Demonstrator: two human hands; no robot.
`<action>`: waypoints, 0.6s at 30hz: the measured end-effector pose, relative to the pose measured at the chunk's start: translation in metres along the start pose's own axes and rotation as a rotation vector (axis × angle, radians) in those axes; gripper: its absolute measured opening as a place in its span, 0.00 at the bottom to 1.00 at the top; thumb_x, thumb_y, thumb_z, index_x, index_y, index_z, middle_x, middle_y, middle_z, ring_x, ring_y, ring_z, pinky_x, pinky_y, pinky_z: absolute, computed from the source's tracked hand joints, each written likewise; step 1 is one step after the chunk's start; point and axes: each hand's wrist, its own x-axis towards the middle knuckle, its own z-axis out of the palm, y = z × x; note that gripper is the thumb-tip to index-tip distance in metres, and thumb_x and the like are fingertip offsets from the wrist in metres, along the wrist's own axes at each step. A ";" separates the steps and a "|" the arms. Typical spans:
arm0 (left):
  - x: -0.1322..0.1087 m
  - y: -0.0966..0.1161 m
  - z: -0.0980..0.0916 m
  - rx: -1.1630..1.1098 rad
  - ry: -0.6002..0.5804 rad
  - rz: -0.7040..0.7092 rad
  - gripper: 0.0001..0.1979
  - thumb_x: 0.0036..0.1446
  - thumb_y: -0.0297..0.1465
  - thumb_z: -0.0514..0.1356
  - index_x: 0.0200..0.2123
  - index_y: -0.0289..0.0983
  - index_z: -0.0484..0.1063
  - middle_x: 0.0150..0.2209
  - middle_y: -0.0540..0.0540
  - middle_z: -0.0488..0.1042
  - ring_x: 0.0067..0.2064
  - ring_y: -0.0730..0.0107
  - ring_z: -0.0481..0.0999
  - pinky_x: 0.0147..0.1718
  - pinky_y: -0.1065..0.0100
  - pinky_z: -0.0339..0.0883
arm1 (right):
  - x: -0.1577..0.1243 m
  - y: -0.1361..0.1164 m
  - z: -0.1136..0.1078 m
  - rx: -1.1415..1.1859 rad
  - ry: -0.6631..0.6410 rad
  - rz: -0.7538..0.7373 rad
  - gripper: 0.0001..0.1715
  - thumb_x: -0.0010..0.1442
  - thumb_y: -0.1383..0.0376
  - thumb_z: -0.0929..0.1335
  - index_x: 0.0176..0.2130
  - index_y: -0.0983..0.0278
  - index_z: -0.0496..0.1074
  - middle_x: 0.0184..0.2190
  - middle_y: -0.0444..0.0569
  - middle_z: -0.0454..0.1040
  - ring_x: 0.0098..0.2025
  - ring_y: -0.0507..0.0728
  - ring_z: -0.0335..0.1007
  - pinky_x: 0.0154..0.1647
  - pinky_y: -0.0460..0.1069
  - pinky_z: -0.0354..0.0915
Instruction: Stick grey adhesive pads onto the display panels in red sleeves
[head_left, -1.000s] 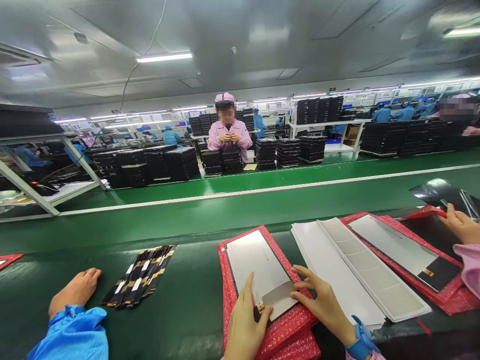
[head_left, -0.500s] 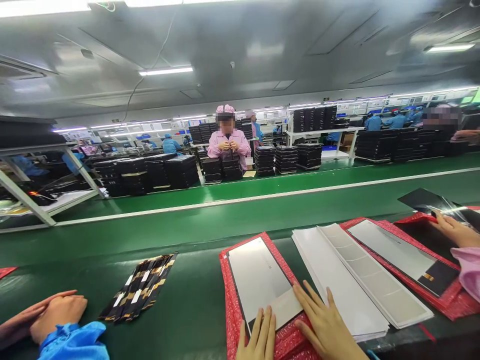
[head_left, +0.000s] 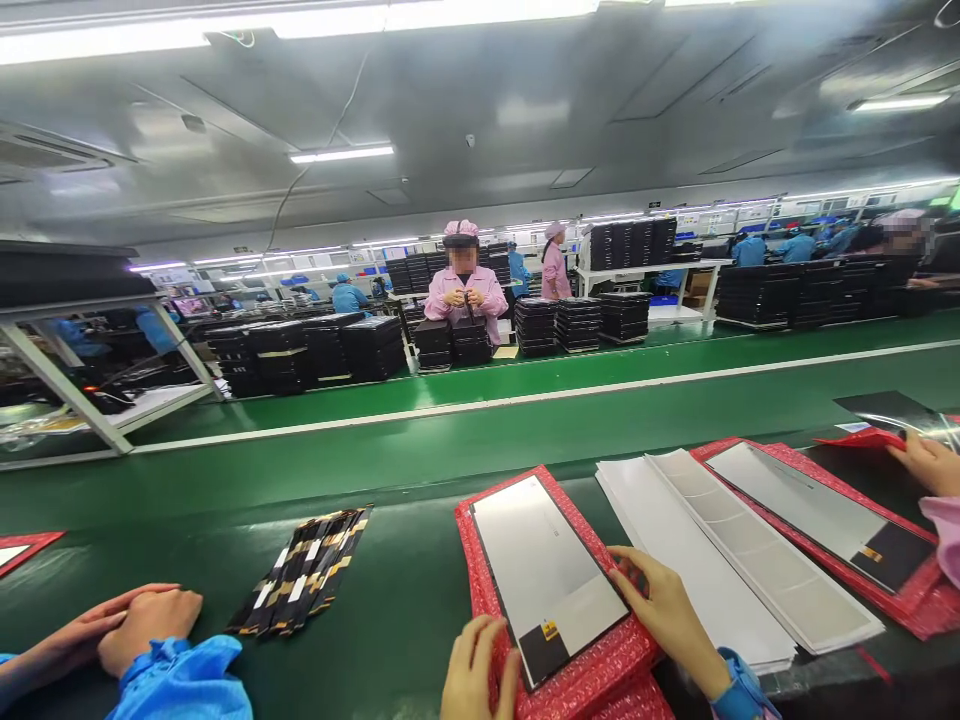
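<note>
- Red bubble wrap (head_left: 607,662), layered in a stack, bore the pale screen panel (head_left: 551,560) that we saw in the head view; it lay flat and slantwise near the front of the dark green bench (head_left: 405,625).
- Our left hand (head_left: 474,670) was at the panel's lower left side, fingers bent and side by side, thumb apart from them; whether they gripped the wrap, we could not tell.
- Our right hand (head_left: 667,605) was at the panel's right side near the lower corner, thumb and forefinger apart; whether they were clamped on anything, we could not tell.
- We judged that good handling called for light, even contact at the edges, with no fingertip pressing the pale face or the gold connector (head_left: 550,630).
- We reckoned the wrap slippery, so steadying from both sides made sense.
- White sheets (head_left: 697,570) and grey sheets (head_left: 765,550) lay just beside our right wrist, where we might have nudged them.
- Beyond them we saw a second panel (head_left: 795,500) on red wrap, and a co-worker's hand (head_left: 926,462) at a dark glossy sheet (head_left: 885,412).
- Leftward lay dark strips (head_left: 304,575), then another co-worker's hands (head_left: 154,625), together, well apart from ours.
</note>
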 end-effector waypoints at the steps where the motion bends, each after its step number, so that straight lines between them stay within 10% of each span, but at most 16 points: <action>1: 0.005 -0.004 -0.002 -0.101 -0.014 -0.144 0.20 0.55 0.45 0.51 0.39 0.36 0.71 0.37 0.40 0.73 0.35 0.63 0.74 0.33 0.64 0.70 | 0.001 -0.003 0.000 0.025 -0.004 -0.008 0.18 0.60 0.57 0.59 0.46 0.62 0.65 0.31 0.46 0.70 0.32 0.53 0.67 0.33 0.47 0.64; 5: 0.025 -0.015 -0.003 -0.474 -0.111 -0.564 0.27 0.47 0.46 0.60 0.43 0.31 0.66 0.29 0.45 0.71 0.25 0.70 0.70 0.24 0.70 0.67 | -0.001 -0.019 0.000 0.125 0.022 -0.002 0.19 0.61 0.57 0.58 0.49 0.61 0.62 0.32 0.45 0.68 0.34 0.53 0.67 0.36 0.47 0.63; 10: 0.034 -0.025 -0.009 -0.781 -0.104 -0.669 0.34 0.44 0.44 0.63 0.49 0.28 0.58 0.26 0.48 0.71 0.30 0.68 0.72 0.33 0.70 0.67 | -0.016 -0.038 0.015 0.288 -0.008 0.078 0.19 0.58 0.57 0.60 0.49 0.61 0.60 0.33 0.44 0.64 0.26 0.49 0.65 0.30 0.44 0.63; 18: 0.003 -0.076 -0.089 -0.549 0.182 -0.769 0.37 0.36 0.51 0.62 0.48 0.39 0.61 0.23 0.57 0.65 0.23 0.69 0.72 0.22 0.72 0.66 | -0.035 -0.107 0.105 0.356 -0.096 -0.224 0.14 0.49 0.70 0.63 0.39 0.62 0.67 0.35 0.48 0.67 0.37 0.54 0.67 0.39 0.46 0.64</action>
